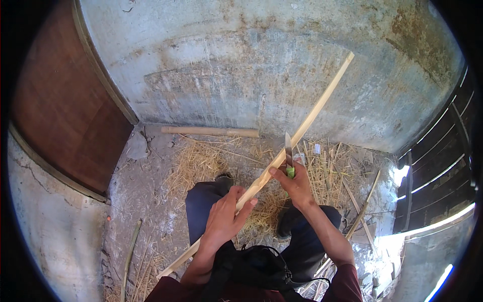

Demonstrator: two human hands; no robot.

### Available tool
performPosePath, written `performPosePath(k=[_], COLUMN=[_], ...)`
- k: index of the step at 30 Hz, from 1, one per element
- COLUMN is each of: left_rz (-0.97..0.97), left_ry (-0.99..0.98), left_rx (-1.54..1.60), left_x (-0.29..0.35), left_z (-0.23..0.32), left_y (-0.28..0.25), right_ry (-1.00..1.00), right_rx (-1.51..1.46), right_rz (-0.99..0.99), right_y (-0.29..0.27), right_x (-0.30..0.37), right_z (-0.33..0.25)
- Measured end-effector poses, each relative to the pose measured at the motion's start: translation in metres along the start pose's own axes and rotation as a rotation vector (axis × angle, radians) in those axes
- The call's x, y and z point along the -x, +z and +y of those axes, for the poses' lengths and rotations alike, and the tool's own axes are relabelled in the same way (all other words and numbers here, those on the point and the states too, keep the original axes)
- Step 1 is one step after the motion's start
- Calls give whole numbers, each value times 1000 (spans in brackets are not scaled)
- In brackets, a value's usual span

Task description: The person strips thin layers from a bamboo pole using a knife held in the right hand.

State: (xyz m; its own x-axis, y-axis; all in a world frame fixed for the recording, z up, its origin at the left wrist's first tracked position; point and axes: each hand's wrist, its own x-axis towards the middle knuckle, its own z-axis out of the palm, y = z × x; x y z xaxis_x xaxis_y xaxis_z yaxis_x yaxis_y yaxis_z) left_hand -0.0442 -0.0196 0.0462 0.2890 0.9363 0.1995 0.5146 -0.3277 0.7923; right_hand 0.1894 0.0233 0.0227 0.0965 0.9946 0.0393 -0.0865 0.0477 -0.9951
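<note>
A long, pale split bamboo strip [322, 102] slants from my lower left up to the far right, with a bumpy node [262, 177] between my hands. My left hand [225, 215] is loosely closed about its lower part, thumb on one side and fingers on the other. Farther along, my right hand [297, 185] grips a knife [288, 149] by its green handle, the blade pointing up and away beside the strip. My right thumb rests against the bamboo near the node. The palm sides of both hands are hidden.
Straw-like shavings [196, 163] litter the floor around my feet. A bamboo pole [210, 131] lies along the stained wall [216, 75]. A green stick [132, 256] lies at left, another stick [363, 211] at right. A brown door [70, 105] stands left, dark slats [437, 161] right.
</note>
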Motion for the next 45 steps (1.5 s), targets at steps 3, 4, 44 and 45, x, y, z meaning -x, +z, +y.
performPosePath(k=[3, 4, 44, 45], left_rz=[-34, -34, 10, 18], left_ry=[7, 6, -87, -102], left_rx=[-76, -77, 310, 279], left_x=[-8, -10, 0, -1], left_z=[11, 10, 12, 16], left_y=[1, 2, 21, 19], right_ry=[-24, -23, -894, -901], right_rx=[83, 82, 563, 543], right_rz=[-30, -31, -189, -169], right_y=[-5, -4, 5, 5], right_x=[-2, -1, 21, 21], right_z=[7, 6, 3, 4])
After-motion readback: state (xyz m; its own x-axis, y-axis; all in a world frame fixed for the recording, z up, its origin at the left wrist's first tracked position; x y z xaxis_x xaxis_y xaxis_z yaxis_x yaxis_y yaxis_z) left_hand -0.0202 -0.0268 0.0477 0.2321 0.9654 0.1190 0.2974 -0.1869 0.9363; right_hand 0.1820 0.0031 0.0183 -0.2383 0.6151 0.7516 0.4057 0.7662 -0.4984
